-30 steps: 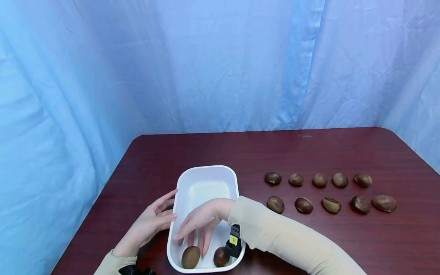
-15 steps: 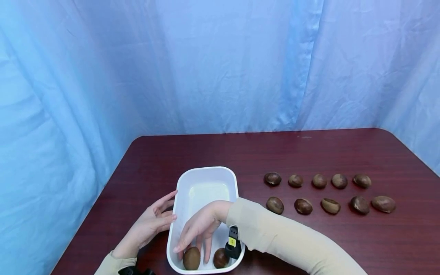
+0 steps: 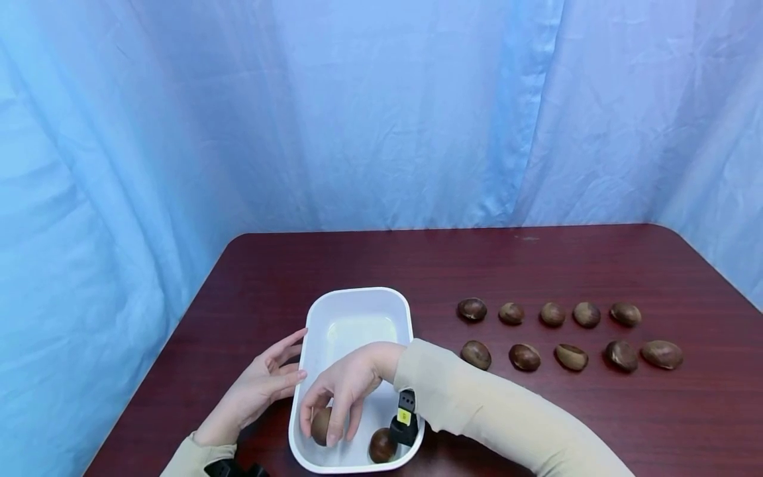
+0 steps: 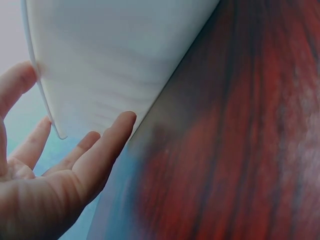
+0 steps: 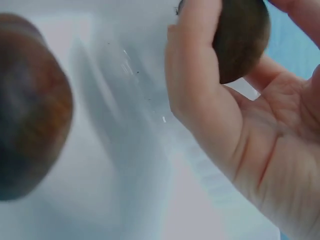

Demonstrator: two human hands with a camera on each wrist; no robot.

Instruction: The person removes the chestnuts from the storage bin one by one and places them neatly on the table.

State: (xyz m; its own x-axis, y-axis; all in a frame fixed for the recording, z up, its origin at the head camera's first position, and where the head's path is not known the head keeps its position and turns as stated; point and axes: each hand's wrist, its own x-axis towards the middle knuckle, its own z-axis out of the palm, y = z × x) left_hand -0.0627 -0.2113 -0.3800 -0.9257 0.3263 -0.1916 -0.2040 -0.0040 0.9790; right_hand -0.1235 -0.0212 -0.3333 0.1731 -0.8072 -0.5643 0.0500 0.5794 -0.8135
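Inside the white plastic tray (image 3: 363,305), near its lower left corner, my right hand (image 3: 352,384) grips a brown chestnut (image 3: 320,425) between thumb and fingers. The right wrist view shows that chestnut (image 5: 242,40) partly covered by the curled fingers. A second, darker chestnut (image 3: 382,445) lies in the tray's lower right corner, close by the wrist camera. My left hand (image 3: 265,384) has its fingers spread along the tray's left side, touching it. In the left wrist view the fingertips (image 4: 127,117) are straight against the tray's outer wall.
To the tray's right, several chestnuts lie in two rows, among them a back-row chestnut (image 3: 472,309) and a pale-patched chestnut (image 3: 571,356). The dark red table (image 3: 417,258) has a blue curtain (image 3: 387,132) behind it. My right sleeve (image 3: 489,404) crosses the tray's right rim.
My right hand has come down over the left chestnut in the tray, closed its fingers round it and shifted it slightly up and left. My left hand has stayed at the tray's side.
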